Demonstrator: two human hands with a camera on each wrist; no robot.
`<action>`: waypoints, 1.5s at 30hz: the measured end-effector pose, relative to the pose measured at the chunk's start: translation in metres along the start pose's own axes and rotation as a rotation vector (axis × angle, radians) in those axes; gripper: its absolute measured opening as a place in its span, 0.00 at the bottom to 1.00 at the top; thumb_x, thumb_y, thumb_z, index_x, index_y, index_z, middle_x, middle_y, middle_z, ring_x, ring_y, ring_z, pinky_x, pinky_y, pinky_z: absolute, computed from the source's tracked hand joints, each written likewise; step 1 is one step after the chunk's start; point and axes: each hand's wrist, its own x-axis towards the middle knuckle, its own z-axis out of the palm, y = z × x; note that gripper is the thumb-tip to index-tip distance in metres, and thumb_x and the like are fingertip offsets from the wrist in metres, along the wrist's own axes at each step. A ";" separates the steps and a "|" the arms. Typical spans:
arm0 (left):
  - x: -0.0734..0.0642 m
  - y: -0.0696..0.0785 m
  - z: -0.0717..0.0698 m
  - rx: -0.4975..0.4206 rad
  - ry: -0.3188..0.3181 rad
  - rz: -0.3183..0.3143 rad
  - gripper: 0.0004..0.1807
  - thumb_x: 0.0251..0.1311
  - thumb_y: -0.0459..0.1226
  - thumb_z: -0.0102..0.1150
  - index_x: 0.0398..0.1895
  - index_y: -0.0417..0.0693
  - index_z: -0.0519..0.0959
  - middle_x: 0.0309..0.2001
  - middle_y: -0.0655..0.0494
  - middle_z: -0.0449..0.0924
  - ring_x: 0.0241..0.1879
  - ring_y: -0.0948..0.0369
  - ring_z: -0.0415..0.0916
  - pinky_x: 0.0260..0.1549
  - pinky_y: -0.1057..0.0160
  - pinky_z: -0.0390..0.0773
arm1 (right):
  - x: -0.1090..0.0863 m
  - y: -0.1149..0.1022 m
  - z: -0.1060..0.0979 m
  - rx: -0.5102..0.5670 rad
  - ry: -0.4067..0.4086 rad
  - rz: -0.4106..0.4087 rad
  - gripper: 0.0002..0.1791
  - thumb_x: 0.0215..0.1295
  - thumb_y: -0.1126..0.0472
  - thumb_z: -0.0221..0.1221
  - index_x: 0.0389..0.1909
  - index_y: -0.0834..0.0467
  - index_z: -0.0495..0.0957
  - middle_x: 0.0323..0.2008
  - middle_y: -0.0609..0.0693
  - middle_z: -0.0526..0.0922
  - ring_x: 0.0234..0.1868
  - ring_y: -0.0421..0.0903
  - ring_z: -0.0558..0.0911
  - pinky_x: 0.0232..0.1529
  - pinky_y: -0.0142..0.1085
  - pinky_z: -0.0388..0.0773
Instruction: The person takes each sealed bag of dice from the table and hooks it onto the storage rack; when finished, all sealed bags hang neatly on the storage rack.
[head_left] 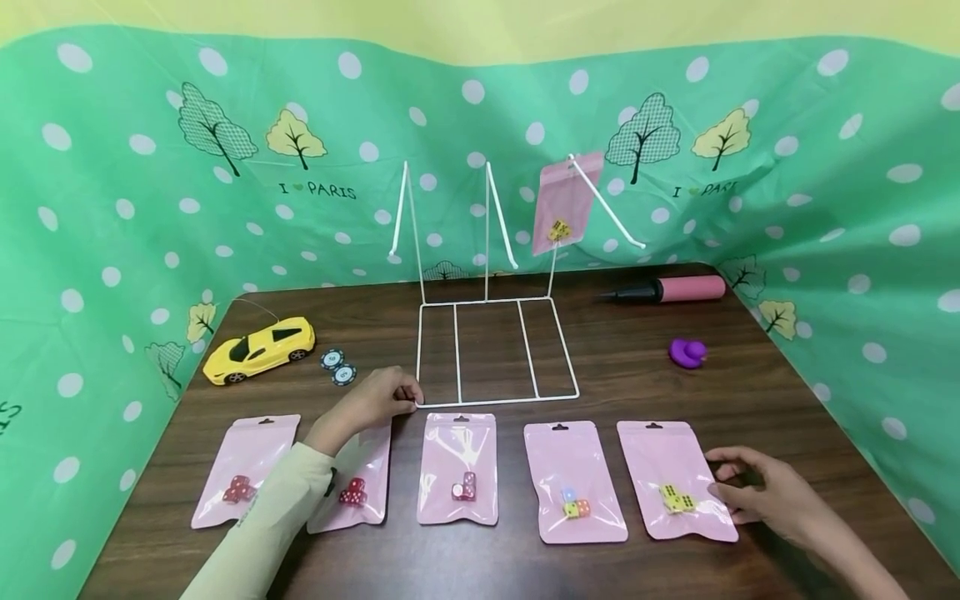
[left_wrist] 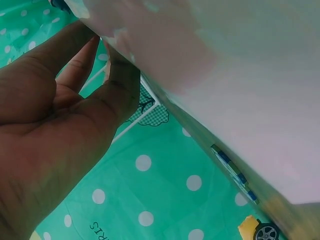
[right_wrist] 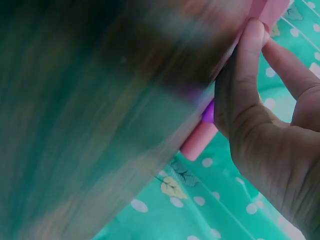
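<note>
With our left hand (head_left: pixel 375 398), we are pinching the front-left corner of the white wire display rack (head_left: pixel 495 402). With our right hand (head_left: pixel 767 493), we are touching the right edge of the rightmost pink pouch (head_left: pixel 663 462), which is lying on the wood-grain table (head_left: pixel 390 562), containing yellow dice (head_left: pixel 677 498); whether the fingers are pinching it, we cannot tell.

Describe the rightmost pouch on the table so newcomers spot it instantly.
On the dark brown table, five pink plastic pouches lie in a row in front of the white wire rack. Take the rightmost pouch, its edge touched by the right hand. It alone in the row shows only yellow dice; its neighbour shows mixed-colour dice.
</note>
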 end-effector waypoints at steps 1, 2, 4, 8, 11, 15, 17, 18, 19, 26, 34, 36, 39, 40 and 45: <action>0.000 0.000 0.000 0.000 0.001 -0.002 0.06 0.65 0.24 0.70 0.35 0.42 0.87 0.34 0.54 0.82 0.36 0.61 0.80 0.38 0.61 0.83 | 0.000 -0.001 0.001 0.001 0.009 -0.010 0.27 0.73 0.73 0.64 0.67 0.81 0.67 0.49 0.62 0.77 0.35 0.40 0.82 0.35 0.40 0.89; 0.001 0.000 0.000 0.000 0.002 -0.004 0.06 0.65 0.24 0.70 0.34 0.42 0.87 0.34 0.54 0.82 0.36 0.61 0.80 0.38 0.61 0.82 | 0.000 -0.002 0.002 0.002 0.017 -0.014 0.27 0.73 0.74 0.64 0.66 0.81 0.67 0.48 0.63 0.77 0.34 0.40 0.82 0.34 0.40 0.89; 0.001 -0.001 0.000 0.000 0.004 -0.003 0.06 0.65 0.24 0.70 0.34 0.42 0.87 0.34 0.54 0.82 0.36 0.62 0.79 0.38 0.61 0.82 | 0.000 -0.005 0.004 -0.006 0.036 -0.007 0.27 0.71 0.75 0.64 0.66 0.80 0.67 0.48 0.62 0.77 0.34 0.41 0.82 0.34 0.40 0.89; 0.002 0.000 0.000 -0.005 0.006 0.004 0.06 0.65 0.23 0.69 0.34 0.42 0.87 0.34 0.54 0.82 0.35 0.62 0.79 0.38 0.62 0.82 | 0.000 -0.007 0.004 -0.028 0.052 0.011 0.25 0.71 0.75 0.63 0.65 0.77 0.69 0.46 0.59 0.79 0.35 0.42 0.82 0.33 0.40 0.87; 0.002 0.000 0.000 -0.005 0.008 0.006 0.06 0.65 0.23 0.69 0.34 0.41 0.87 0.34 0.54 0.82 0.35 0.62 0.79 0.38 0.62 0.82 | -0.001 -0.008 0.004 -0.037 0.025 0.003 0.22 0.72 0.74 0.62 0.64 0.76 0.72 0.45 0.57 0.80 0.35 0.41 0.81 0.33 0.39 0.86; 0.002 0.000 0.001 -0.006 0.012 0.008 0.06 0.64 0.23 0.69 0.34 0.41 0.87 0.33 0.54 0.82 0.35 0.62 0.79 0.38 0.62 0.82 | 0.000 -0.006 0.006 -0.041 -0.012 -0.044 0.19 0.74 0.74 0.61 0.62 0.76 0.74 0.44 0.55 0.76 0.35 0.38 0.80 0.32 0.39 0.86; 0.002 0.000 0.001 -0.007 0.013 0.012 0.06 0.64 0.22 0.69 0.34 0.41 0.87 0.33 0.54 0.82 0.35 0.62 0.79 0.38 0.62 0.82 | -0.001 -0.004 0.008 -0.053 0.003 -0.078 0.17 0.74 0.73 0.61 0.60 0.75 0.76 0.45 0.55 0.74 0.34 0.37 0.79 0.32 0.39 0.86; 0.001 0.000 0.000 -0.008 0.014 0.014 0.07 0.64 0.22 0.69 0.34 0.41 0.87 0.33 0.54 0.82 0.35 0.62 0.80 0.38 0.62 0.82 | -0.001 -0.004 0.009 -0.060 0.022 -0.093 0.16 0.75 0.73 0.61 0.59 0.74 0.77 0.44 0.54 0.73 0.33 0.37 0.79 0.31 0.38 0.86; 0.001 0.001 0.001 -0.009 0.015 0.014 0.07 0.64 0.22 0.69 0.34 0.41 0.87 0.33 0.54 0.82 0.35 0.62 0.80 0.38 0.62 0.82 | -0.001 -0.003 0.010 -0.059 0.043 -0.111 0.15 0.75 0.73 0.62 0.59 0.73 0.78 0.44 0.54 0.73 0.33 0.36 0.78 0.31 0.37 0.85; 0.000 0.001 0.001 -0.007 0.009 0.006 0.06 0.64 0.23 0.69 0.35 0.41 0.87 0.34 0.54 0.83 0.35 0.62 0.79 0.38 0.62 0.82 | -0.002 -0.004 0.017 -0.042 0.193 -0.287 0.18 0.71 0.76 0.63 0.54 0.54 0.85 0.40 0.40 0.75 0.23 0.34 0.72 0.21 0.34 0.70; 0.001 0.000 0.001 -0.003 0.014 0.010 0.06 0.64 0.23 0.69 0.34 0.42 0.87 0.33 0.54 0.82 0.35 0.63 0.79 0.37 0.63 0.82 | -0.005 -0.024 0.013 -0.026 0.188 -0.468 0.27 0.66 0.85 0.61 0.59 0.56 0.83 0.51 0.24 0.80 0.29 0.33 0.81 0.21 0.33 0.75; 0.000 0.000 0.002 -0.004 0.014 0.013 0.06 0.64 0.23 0.70 0.34 0.42 0.87 0.34 0.55 0.82 0.35 0.63 0.79 0.37 0.63 0.82 | -0.007 -0.031 0.012 -0.038 0.173 -0.527 0.29 0.65 0.86 0.61 0.61 0.57 0.83 0.55 0.24 0.80 0.34 0.33 0.83 0.25 0.30 0.78; 0.000 0.000 0.002 -0.007 0.015 0.016 0.07 0.64 0.23 0.70 0.34 0.42 0.86 0.34 0.54 0.82 0.35 0.62 0.79 0.37 0.62 0.82 | -0.009 -0.045 0.012 -0.063 0.166 -0.627 0.32 0.62 0.89 0.60 0.62 0.60 0.81 0.56 0.30 0.81 0.39 0.32 0.84 0.30 0.28 0.80; 0.000 0.000 0.002 -0.008 0.014 0.015 0.07 0.64 0.23 0.70 0.34 0.42 0.86 0.34 0.54 0.82 0.35 0.62 0.79 0.37 0.62 0.82 | -0.010 -0.050 0.012 -0.070 0.167 -0.654 0.33 0.61 0.90 0.60 0.63 0.60 0.81 0.56 0.32 0.81 0.39 0.32 0.83 0.31 0.27 0.80; 0.000 0.000 0.002 -0.009 0.012 0.012 0.06 0.64 0.23 0.70 0.34 0.42 0.86 0.33 0.54 0.82 0.35 0.62 0.79 0.36 0.62 0.82 | -0.016 -0.079 0.016 -0.069 0.190 -0.755 0.35 0.58 0.92 0.60 0.63 0.62 0.81 0.51 0.41 0.82 0.35 0.37 0.79 0.26 0.30 0.76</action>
